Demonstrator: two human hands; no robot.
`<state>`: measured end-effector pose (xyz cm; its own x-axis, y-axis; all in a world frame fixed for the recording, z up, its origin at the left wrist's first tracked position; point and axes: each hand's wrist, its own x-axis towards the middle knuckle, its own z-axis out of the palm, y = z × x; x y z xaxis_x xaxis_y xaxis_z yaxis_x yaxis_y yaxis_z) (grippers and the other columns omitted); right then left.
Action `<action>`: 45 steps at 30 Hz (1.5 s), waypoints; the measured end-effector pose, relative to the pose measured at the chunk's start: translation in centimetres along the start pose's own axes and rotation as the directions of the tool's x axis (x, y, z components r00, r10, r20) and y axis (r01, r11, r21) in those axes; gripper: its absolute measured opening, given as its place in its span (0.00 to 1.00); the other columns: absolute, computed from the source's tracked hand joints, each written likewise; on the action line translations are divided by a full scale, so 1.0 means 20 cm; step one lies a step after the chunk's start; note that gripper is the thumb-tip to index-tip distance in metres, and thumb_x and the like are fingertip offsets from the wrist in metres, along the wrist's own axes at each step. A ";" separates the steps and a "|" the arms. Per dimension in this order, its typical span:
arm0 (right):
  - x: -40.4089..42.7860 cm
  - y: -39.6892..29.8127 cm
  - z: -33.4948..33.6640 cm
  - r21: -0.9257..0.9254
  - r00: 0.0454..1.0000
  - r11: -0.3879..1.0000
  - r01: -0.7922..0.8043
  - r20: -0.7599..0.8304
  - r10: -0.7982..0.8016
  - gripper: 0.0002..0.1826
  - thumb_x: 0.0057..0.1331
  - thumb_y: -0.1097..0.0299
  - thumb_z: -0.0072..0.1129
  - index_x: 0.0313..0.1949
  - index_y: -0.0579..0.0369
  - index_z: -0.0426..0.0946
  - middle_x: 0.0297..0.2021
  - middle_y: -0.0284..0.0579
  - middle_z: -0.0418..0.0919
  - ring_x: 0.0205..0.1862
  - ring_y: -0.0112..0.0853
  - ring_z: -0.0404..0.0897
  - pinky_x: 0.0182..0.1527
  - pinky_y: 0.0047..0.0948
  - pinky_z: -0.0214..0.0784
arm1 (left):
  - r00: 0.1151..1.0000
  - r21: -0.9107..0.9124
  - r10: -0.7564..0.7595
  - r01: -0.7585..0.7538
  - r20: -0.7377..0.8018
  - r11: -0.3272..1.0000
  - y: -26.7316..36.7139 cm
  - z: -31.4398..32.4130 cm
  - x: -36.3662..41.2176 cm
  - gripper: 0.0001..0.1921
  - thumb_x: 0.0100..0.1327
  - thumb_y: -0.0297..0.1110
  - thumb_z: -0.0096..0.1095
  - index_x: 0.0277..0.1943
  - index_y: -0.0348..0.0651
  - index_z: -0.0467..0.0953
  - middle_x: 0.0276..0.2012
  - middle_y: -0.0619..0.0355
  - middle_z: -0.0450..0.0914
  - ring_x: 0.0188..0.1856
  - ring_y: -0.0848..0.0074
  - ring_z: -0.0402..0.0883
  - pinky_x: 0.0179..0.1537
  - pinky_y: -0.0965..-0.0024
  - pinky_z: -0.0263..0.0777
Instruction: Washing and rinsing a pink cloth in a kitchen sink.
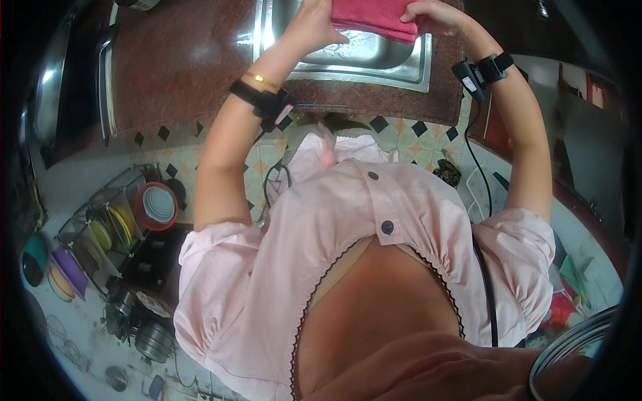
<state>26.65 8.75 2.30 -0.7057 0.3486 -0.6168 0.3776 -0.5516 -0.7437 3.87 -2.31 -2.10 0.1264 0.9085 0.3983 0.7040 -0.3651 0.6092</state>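
Observation:
A folded pink cloth (373,19) is held over a stainless steel sink (421,80) at the top of the view, its upper part cut off by the frame. My right hand (439,17) grips the cloth's right edge, with the thumb on top. At the left edge my left hand (317,26) meets the cloth. Its thumb points out below the cloth, while its other fingers are hidden or out of frame, so its grip cannot be made out. Wet glints show in the sink basin (361,52).
The sink is set in a reddish-brown stone counter (185,60). A black-fronted appliance (83,85) stands left. Behind on the left are a dish rack (108,215) with plates, an orange basin (138,205) and a metal pot (153,342). Cables run from devices strapped on both wrists.

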 end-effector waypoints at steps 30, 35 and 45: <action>0.29 0.09 0.13 -0.678 0.995 0.727 -0.103 -0.073 0.073 0.25 0.48 0.56 0.69 0.40 0.60 0.74 0.31 0.44 0.78 0.30 0.28 0.77 0.31 0.26 0.72 | 0.901 0.340 -0.203 0.067 0.383 0.938 -0.22 -0.03 0.16 0.18 0.46 0.30 0.63 0.41 0.36 0.69 0.34 0.41 0.77 0.40 0.49 0.77 0.40 0.56 0.73; 0.31 0.02 0.28 -0.878 0.935 0.370 -0.303 -0.348 -0.061 0.15 0.43 0.60 0.69 0.25 0.58 0.79 0.22 0.43 0.80 0.22 0.30 0.79 0.25 0.28 0.72 | 0.881 0.192 -0.162 0.083 0.444 0.978 -0.24 -0.02 0.16 0.12 0.44 0.33 0.63 0.33 0.38 0.77 0.30 0.41 0.79 0.38 0.51 0.79 0.39 0.56 0.73; 0.26 0.07 0.32 -0.950 0.831 0.050 -0.308 -0.294 -0.472 0.09 0.46 0.65 0.59 0.24 0.56 0.80 0.27 0.53 0.79 0.34 0.46 0.80 0.37 0.41 0.72 | 0.551 0.309 -0.319 0.114 0.771 0.944 -0.25 0.11 0.26 0.11 0.40 0.32 0.63 0.29 0.38 0.81 0.27 0.44 0.81 0.32 0.58 0.81 0.34 0.61 0.74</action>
<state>19.72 4.86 -0.32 -0.5886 0.7729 -0.2369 0.8056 0.5852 -0.0924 2.46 4.64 -4.55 0.3840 0.7739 -0.5036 0.8951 -0.1781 0.4088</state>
